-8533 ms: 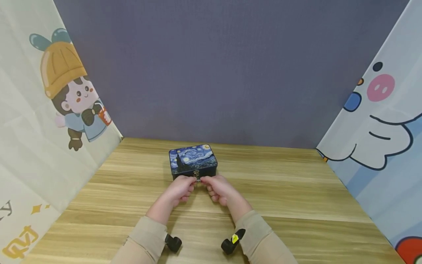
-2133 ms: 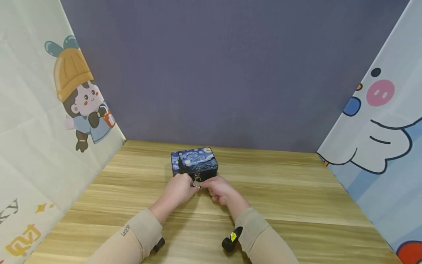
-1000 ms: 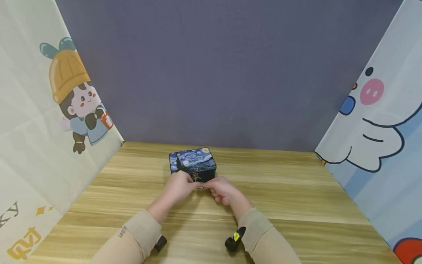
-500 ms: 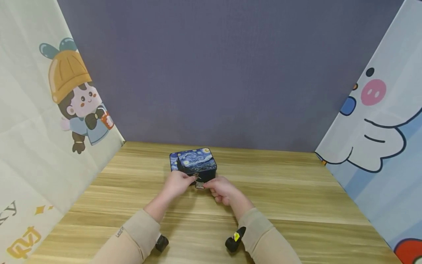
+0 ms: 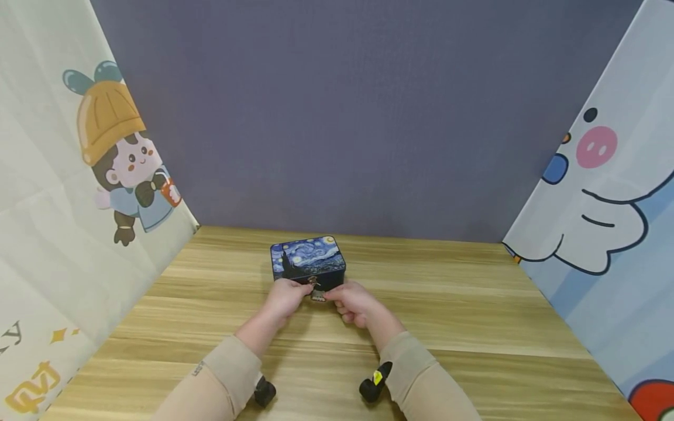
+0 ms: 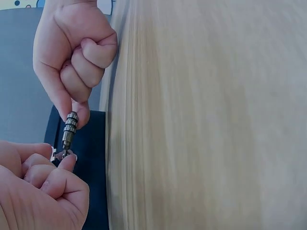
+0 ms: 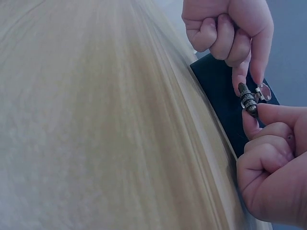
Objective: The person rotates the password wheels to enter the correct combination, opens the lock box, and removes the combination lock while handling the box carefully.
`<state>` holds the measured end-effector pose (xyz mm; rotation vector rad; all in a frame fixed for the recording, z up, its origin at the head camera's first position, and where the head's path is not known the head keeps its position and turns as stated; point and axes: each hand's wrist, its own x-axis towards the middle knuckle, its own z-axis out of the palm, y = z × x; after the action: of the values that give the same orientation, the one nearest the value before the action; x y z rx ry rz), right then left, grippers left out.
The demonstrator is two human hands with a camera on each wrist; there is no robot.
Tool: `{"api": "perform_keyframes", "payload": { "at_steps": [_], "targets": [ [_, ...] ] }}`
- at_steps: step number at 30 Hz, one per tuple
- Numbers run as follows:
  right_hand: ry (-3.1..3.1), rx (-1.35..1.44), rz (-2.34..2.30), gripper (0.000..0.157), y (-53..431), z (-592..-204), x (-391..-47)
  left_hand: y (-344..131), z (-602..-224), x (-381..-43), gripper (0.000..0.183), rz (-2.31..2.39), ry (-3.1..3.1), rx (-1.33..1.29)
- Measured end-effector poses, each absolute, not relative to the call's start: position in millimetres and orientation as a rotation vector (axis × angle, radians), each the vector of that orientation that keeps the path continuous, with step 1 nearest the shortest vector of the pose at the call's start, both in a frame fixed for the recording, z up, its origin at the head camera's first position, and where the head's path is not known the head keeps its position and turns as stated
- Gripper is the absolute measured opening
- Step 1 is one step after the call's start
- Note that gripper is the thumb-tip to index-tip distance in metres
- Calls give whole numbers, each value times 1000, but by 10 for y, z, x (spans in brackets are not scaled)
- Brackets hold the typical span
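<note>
A small tin box (image 5: 308, 257) with a starry night picture on its lid sits closed on the table. On its dark front is a metal latch (image 7: 264, 92), where a combination padlock (image 6: 70, 125) with ringed number dials hangs by its shackle. My right hand (image 5: 356, 303) pinches the padlock's body between thumb and forefinger, its other fingers curled in. At the latch, my left hand (image 5: 285, 299) has its thumb and forefinger on either side, pinching it by the shackle. The fingertips partly hide the shackle, so whether it is locked does not show.
The wood-grain table (image 5: 447, 310) spreads around the box. A grey-blue panel (image 5: 368, 117) stands behind it, with cartoon-printed sheets at the left (image 5: 47, 204) and right (image 5: 632, 234). Small black wrist cameras sit at both cuffs.
My left fingers have gone from the padlock's body to the latch and dropped slightly over the last half second. My right hand keeps its pinch on the padlock. The box stays put.
</note>
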<state>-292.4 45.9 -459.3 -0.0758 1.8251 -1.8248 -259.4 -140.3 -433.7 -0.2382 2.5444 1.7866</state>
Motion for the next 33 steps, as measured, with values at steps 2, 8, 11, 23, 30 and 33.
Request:
{"api": "perform_keyframes", "payload": {
  "at_steps": [2, 8, 11, 23, 30, 33],
  "targets": [
    [1820, -75, -1825, 17, 458, -4586, -2917, -1388, -4340, -2588, 22, 1829, 2508, -265],
    [1820, -81, -1821, 19, 460, -4586, -2913, -1355, -4375, -2587, 26, 1895, 2431, -315],
    [1818, -84, -1817, 21, 461, -4588, -2912, -1343, -4392, -2590, 28, 1906, 2399, -329],
    [1821, -82, -1807, 22, 466, -4602, -2920, -1287, -4410, -2579, 34, 1964, 2308, -348],
    [1816, -78, -1811, 23, 470, -4593, -2910, -1290, -4417, -2574, 37, 1984, 2261, -368],
    [1819, -68, -1815, 24, 472, -4590, -2908, -1288, -4408, -2570, 36, 1980, 2257, -370]
  ]
}}
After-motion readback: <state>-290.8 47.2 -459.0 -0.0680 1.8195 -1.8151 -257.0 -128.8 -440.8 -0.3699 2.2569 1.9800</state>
